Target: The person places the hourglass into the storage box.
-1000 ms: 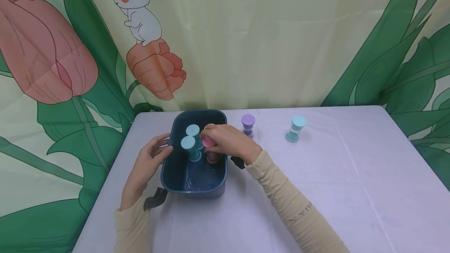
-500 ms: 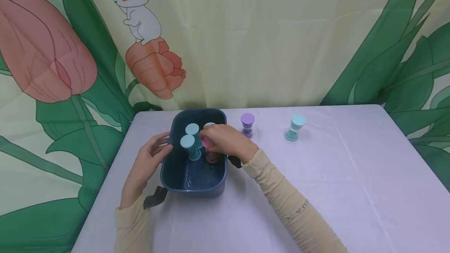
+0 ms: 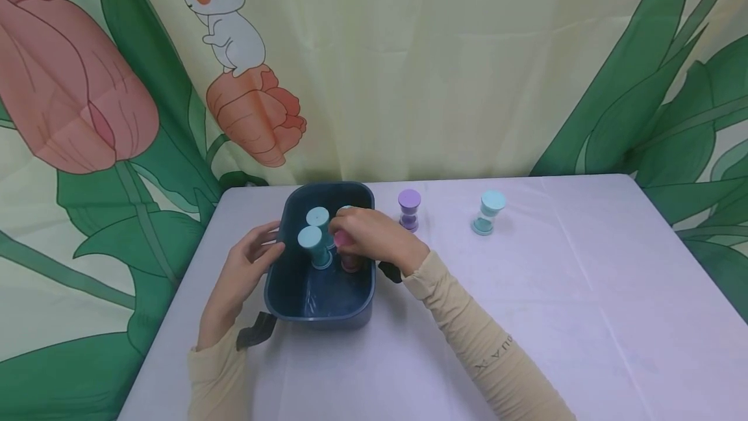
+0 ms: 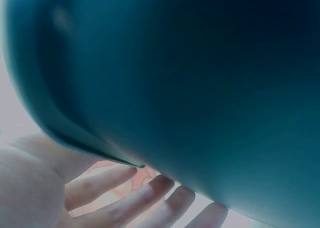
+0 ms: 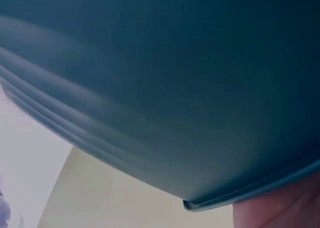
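A dark blue bin (image 3: 327, 301) stands on the table, its outer wall (image 5: 150, 87) filling most of the right wrist view. Inside, my right hand (image 3: 380, 237) pinches the pink top of a sand timer (image 3: 343, 239); its lower part shows under the fingers. Two light-blue sand timers (image 3: 313, 242) stand upright left of it. A further light-blue cap (image 3: 346, 207) peeks out behind the right hand, mostly hidden. At the bin's left side, my left hand (image 3: 242, 271) touches the wall with extended fingers, seen also as fingers (image 4: 150, 193) in the left wrist view.
Behind and right of the bin, a purple sand timer (image 3: 410, 203) stands on the white-covered table (image 3: 526, 304). Farther right is another light-blue sand timer (image 3: 488, 210). A printed curtain (image 3: 438, 83) hangs along the table's back edge. Dark straps circle both wrists.
The whole head view shifts slightly. Both hands keep their places at the bin, and the right one stays on the pink sand timer.
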The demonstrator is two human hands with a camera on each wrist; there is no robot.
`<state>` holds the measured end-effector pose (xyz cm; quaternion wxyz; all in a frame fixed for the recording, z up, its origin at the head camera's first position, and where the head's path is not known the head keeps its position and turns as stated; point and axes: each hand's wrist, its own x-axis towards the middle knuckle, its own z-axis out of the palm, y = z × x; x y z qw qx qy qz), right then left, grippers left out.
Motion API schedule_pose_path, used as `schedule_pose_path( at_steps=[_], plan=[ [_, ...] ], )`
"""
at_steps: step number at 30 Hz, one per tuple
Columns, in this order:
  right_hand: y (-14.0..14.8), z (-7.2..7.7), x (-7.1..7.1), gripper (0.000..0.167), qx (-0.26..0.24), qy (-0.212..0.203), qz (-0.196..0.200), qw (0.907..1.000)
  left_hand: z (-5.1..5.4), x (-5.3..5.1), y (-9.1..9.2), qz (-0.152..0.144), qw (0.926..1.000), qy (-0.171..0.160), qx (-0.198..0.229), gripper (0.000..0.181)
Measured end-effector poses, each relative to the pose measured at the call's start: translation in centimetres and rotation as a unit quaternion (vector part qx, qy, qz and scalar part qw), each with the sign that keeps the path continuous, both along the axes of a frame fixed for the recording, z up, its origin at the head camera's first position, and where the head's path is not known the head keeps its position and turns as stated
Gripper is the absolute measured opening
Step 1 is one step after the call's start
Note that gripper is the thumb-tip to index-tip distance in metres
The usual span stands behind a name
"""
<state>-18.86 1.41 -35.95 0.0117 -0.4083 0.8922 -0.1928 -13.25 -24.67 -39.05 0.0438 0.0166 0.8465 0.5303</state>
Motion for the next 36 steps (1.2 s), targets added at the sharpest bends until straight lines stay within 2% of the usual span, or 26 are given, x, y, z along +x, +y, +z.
schedule_pose_path(
  at_steps=[5,14,23,36],
  plan=[
    [0.3,0.1,0.2,0.034,-0.012,0.003,0.004,0.9999,-0.1,0.0,-0.1,0.001,1.0000,-0.002,-0.001,0.057],
    [1.4,0.0,0.4,0.025,-0.047,0.055,0.016,0.9972,-0.1,0.0,-0.1,0.003,1.0000,0.001,-0.003,0.058],
    [2.8,0.3,0.6,0.028,-0.082,0.078,0.004,0.9936,0.0,0.1,0.0,0.006,1.0000,-0.005,-0.002,0.059],
    [5.1,0.6,0.4,0.030,-0.094,0.109,-0.007,0.9896,0.1,0.2,0.1,0.002,1.0000,-0.002,-0.002,0.058]
  ],
)
